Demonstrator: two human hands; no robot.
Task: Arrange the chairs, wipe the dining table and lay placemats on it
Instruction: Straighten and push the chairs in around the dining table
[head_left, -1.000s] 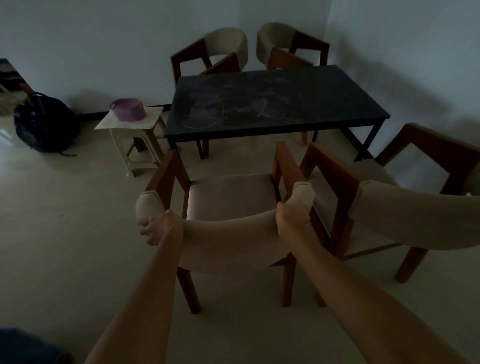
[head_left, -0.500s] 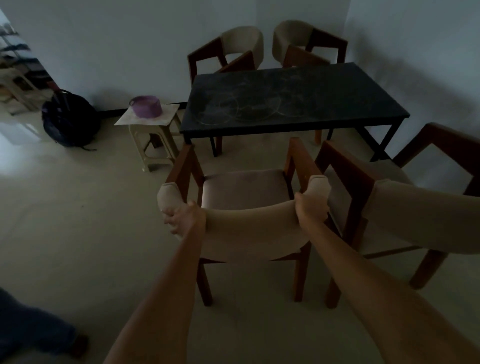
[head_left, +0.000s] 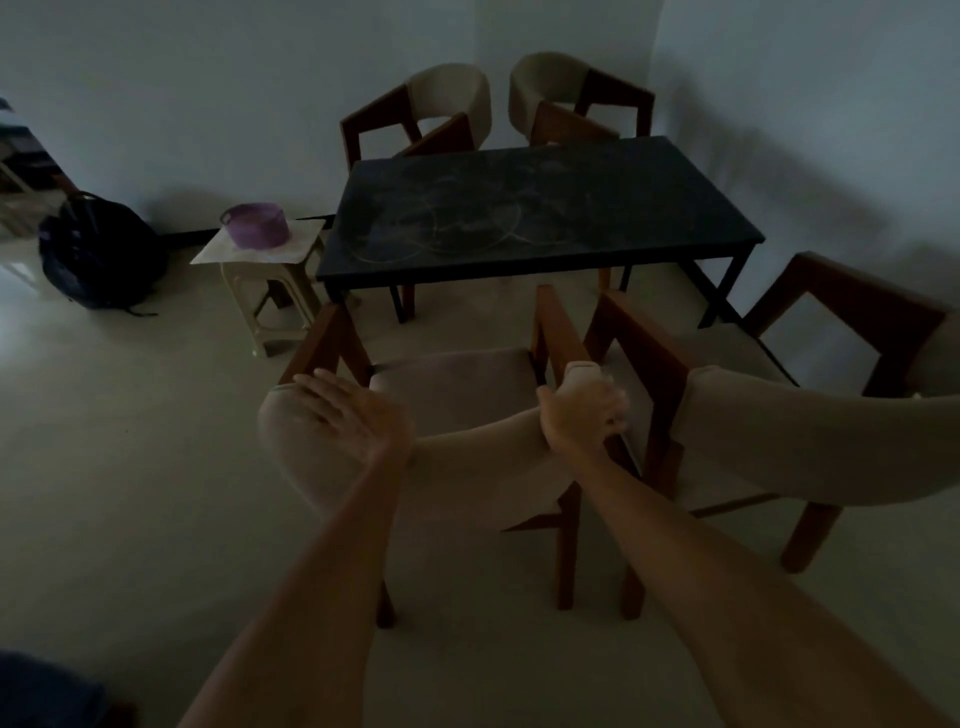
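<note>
Both hands are on the nearest wooden armchair with the beige padded backrest, and I take them from the left. My left hand lies flat and released, fingers straight and spread, resting on the left end of the curved backrest without curling round it. My right hand is clenched round the right end of that backrest, fingers wrapped over the padded tip where it meets the wooden arm. This chair stands just short of the near long edge of the table, seat facing it.

Scanning from the left: a dark backpack sits on the pale floor against the wall. Beside it is a small cream plastic stool with a pale mat on top, just left of the table's corner. On the stool stands a round purple basket; I cannot tell what is in it.

At the centre is the rectangular black dining table, its top dusty and marked with faint ring stains. Two matching armchairs stand at its far side by the wall. On the right, a second near armchair sits just beside the one I hold, its arm close to my right hand, angled away from the table.
</note>
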